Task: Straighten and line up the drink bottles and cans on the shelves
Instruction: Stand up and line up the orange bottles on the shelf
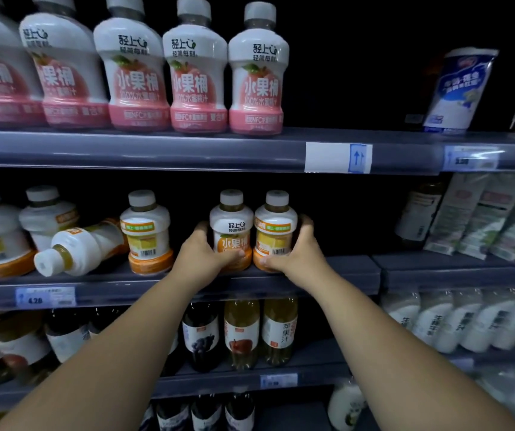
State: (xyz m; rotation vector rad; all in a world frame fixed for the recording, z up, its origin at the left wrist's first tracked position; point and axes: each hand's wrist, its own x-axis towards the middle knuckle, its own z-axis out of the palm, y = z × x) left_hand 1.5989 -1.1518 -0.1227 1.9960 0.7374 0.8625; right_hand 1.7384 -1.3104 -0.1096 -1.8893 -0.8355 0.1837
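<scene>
Head cam: the left hand [201, 253] is wrapped round the left orange bottle [231, 225], thumb across the front low down. The right hand [296, 253] grips the right orange bottle [276, 225] the same way. Both bottles stand upright, touching side by side, at the front edge of the middle shelf [343, 275], toward its right end. Further left on that shelf a tipped bottle [85, 247] lies on its side, cap poking toward the front edge, just beside an upright bottle [149, 234].

Dark store aisle. The top shelf has a row of pink bottles [136, 73] reading 水果桶 and 100%. The left orange bottle shows 水果桶 too; the right one shows its barcode. The price tag [45, 297] on the middle shelf's front edge reads 4.20.
</scene>
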